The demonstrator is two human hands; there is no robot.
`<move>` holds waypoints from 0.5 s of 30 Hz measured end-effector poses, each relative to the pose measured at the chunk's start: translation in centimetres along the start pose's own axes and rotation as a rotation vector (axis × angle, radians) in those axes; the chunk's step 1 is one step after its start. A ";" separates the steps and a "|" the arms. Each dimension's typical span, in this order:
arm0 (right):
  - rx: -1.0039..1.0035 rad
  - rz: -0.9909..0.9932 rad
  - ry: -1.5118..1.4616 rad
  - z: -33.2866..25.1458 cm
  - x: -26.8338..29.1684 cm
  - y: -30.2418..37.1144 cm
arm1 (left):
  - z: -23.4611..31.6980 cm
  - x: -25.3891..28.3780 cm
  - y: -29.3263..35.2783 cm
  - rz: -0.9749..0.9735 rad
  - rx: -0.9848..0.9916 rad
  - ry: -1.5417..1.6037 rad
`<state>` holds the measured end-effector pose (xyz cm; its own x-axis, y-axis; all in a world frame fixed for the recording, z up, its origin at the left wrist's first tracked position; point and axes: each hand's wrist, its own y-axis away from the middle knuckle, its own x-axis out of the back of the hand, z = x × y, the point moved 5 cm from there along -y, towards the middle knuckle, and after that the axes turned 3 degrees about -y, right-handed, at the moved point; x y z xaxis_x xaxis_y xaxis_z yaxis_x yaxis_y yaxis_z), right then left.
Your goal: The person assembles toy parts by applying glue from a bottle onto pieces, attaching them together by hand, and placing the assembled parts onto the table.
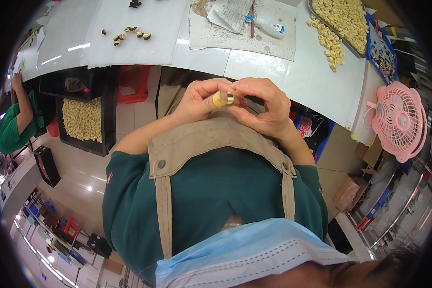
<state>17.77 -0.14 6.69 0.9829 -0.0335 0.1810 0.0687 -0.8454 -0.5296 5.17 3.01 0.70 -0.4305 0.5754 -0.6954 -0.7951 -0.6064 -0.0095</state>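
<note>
Left hand (197,98): centre of the frame, just above the tan apron bib (211,139); fingers pinched together on a small cylindrical piece (223,99), yellow at one end and metallic at the other.

Right hand (266,108): touching the left hand, fingers curled and closed round the metallic end of the same piece.

Small cylindrical piece: held between both hands, in front of the tabletop (254,62) edge.

Tabletop, upper frame: white, carrying a few small dark-and-yellow pieces (128,33) at upper left, a white squeeze bottle (269,26) on a stained mat (240,36) at upper centre, and a tray (317,12) of pale yellow parts (343,17), some spilled beside it, at upper right.

Pink fan (401,120): right edge.

Black crate (108,139) of pale yellow parts: left, under the tabletop.

Another person in green (12,125): far left.
</note>
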 end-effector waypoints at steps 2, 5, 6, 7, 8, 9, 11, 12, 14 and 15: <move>0.010 -0.003 0.060 0.1 0.0 0.0 | 0.0 -0.1 0.0 0.007 0.029 0.080; 0.033 0.013 0.140 0.4 -0.1 0.1 | -0.4 0.0 0.1 0.092 0.130 0.157; 0.047 0.030 0.158 0.5 -0.1 0.1 | -0.8 0.2 0.1 0.099 0.124 0.200; 0.047 0.030 0.157 0.7 -0.1 0.2 | -0.9 0.3 0.2 0.107 0.118 0.242; 0.064 0.034 0.168 0.7 -0.1 0.3 | -0.9 0.4 0.1 0.107 0.118 0.242; 0.081 0.037 0.179 0.8 -0.1 0.3 | -1.0 0.4 0.1 0.096 0.130 0.261; 0.077 0.043 0.170 0.9 -0.1 0.3 | -1.1 0.4 0.0 0.086 0.143 0.281; 0.074 0.048 0.163 0.9 -0.1 0.3 | -1.2 0.4 0.0 0.076 0.134 0.282; 0.073 0.060 0.161 0.9 -0.2 0.4 | -1.3 0.5 0.0 0.067 0.124 0.283; 0.073 0.072 0.160 0.9 -0.1 0.4 | -1.4 0.6 0.1 0.064 0.127 0.294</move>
<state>17.81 0.03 5.70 0.9464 -0.1821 0.2669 0.0168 -0.7973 -0.6033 5.46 2.54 -0.65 -0.3543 0.3439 -0.8696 -0.8251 -0.5527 0.1176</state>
